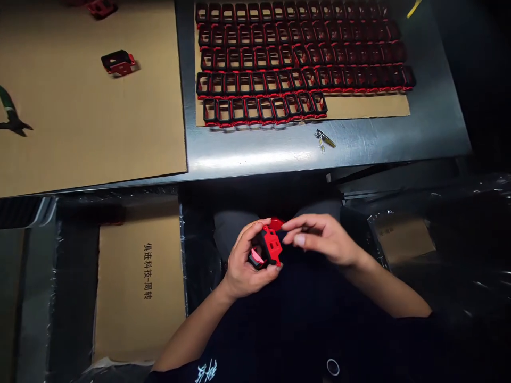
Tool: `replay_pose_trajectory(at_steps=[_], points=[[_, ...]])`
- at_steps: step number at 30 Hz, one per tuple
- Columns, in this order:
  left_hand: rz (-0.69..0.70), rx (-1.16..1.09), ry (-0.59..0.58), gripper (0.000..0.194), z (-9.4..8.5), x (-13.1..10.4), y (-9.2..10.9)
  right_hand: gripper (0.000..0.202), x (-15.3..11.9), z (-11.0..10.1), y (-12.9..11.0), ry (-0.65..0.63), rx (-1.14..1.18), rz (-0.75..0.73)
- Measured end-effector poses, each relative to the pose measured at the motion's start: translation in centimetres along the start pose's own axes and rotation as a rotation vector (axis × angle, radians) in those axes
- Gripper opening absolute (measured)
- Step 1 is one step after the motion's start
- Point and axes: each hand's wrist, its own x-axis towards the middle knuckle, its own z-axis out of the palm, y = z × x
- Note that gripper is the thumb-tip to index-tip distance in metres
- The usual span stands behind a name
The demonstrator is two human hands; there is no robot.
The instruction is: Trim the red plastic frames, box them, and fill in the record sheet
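Observation:
My left hand (247, 266) is closed around a red and black plastic frame (273, 246), held tilted above my lap. The frame's red side, with small slots in it, faces right, and a glossy red part (276, 223) shows at its top. Just right of the frame is my right hand (323, 238), its fingers stretched out towards the red side. Its index fingertip is close to the frame; I cannot tell if it touches. No object shows between its fingers.
Rows of similar frames (252, 109) stand on cardboard on the metal table (255, 154). Small metal pieces (326, 139) lie at its front. A single frame (118, 64) and pliers (16, 123) rest on the left cardboard (120, 138). A cardboard box (139, 319) stands lower left.

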Motion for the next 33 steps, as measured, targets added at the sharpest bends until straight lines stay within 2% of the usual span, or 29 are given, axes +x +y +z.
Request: replay_pose_trajectory(at_steps=[2,6,12,17,21,26,29,31,33], points=[[0.046,0.091,-0.040,0.076,0.0,0.5,0.2,0.039,-1.0,1.3,0.8,-0.149,0.233,0.141],[0.045,0.126,-0.090,0.077,0.2,0.8,0.3,0.036,-1.3,1.6,1.4,-0.153,0.431,0.206],[0.032,0.103,-0.108,0.073,0.3,0.5,0.0,0.040,-1.1,1.8,0.8,-0.125,0.370,0.234],[0.079,0.132,-0.142,0.073,0.4,0.8,0.2,0.039,-0.2,2.5,1.2,-0.053,0.299,0.258],[0.117,0.135,-0.153,0.074,0.3,1.2,0.4,0.062,0.3,2.3,1.5,-0.024,0.348,0.224],[0.103,0.143,-0.158,0.077,0.2,1.1,0.2,0.039,-0.3,1.7,1.1,-0.068,0.381,0.184],[-0.047,0.085,-0.185,0.079,-0.2,1.2,0.6,0.033,-0.5,1.4,1.1,-0.042,0.347,0.176],[-0.252,0.003,-0.222,0.067,-0.6,1.5,1.2,0.027,-0.6,1.2,1.2,-0.004,0.278,0.111],[-0.460,-0.075,-0.274,0.050,-0.9,2.0,1.9,0.018,-0.5,0.9,1.4,0.042,0.143,-0.035]])
